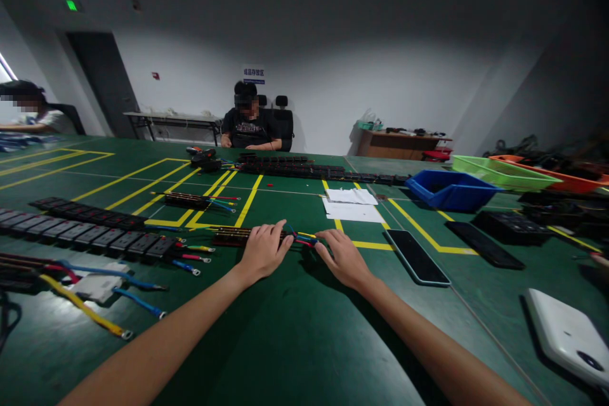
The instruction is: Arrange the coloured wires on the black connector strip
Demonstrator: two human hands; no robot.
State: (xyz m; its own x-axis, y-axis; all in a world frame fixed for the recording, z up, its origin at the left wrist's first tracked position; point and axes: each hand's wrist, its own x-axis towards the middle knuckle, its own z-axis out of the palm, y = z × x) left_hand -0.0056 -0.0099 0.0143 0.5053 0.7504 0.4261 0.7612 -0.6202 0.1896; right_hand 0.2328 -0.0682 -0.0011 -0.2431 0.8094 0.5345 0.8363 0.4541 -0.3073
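My left hand (264, 247) is closed over the right end of a dark busbar strip (231, 236) lying on the table. Red, blue and yellow wires (303, 239) come out of that end and bridge the gap between my hands. Thumb and fingers of my right hand (341, 255) pinch around the wire ends, whose tips are partly hidden. A similar strip with coloured wires (190, 200) lies farther off. To the left is a long row of black socket modules (95, 233), with ring lugs on its wires.
On the right are a phone (417, 257), a black slab (485, 244) and a white device (566, 336). Farther back stand a blue bin (450, 191), a green bin (504, 174) and papers (352, 206). A person (250, 124) sits across the table, another (35, 114) at far left.
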